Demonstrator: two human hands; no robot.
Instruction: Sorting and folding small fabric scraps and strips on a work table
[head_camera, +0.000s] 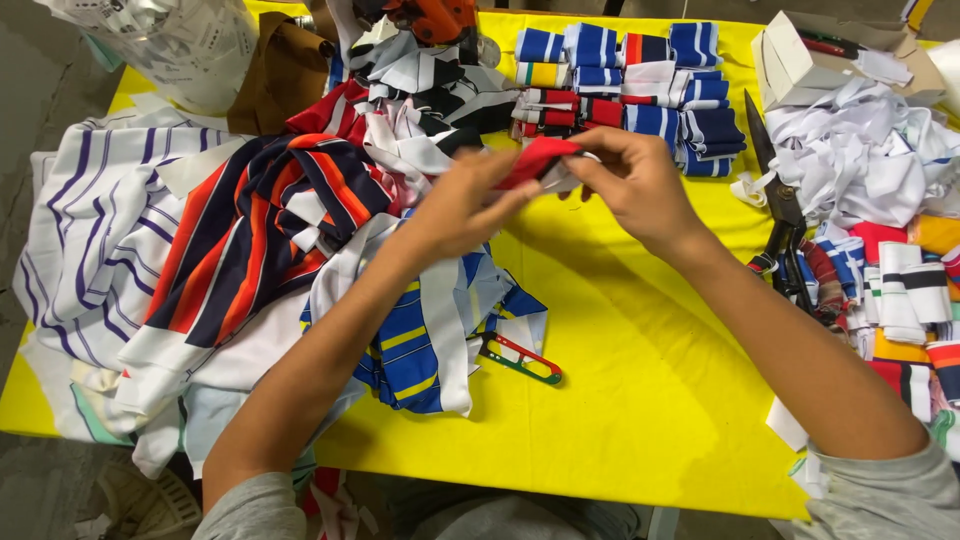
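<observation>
Between the left hand (462, 205) and right hand (632, 180), a red folded strip (536, 158) is pinched, its underside hidden by closed fingers.

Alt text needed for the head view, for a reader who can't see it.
Two bare hands, left hand and right hand, hold a small red fabric piece over a yellow table. Striped fabric pieces lie left, folded stacks behind, black shears right.

Soft red cloth strip (537, 158), matt.
</observation>
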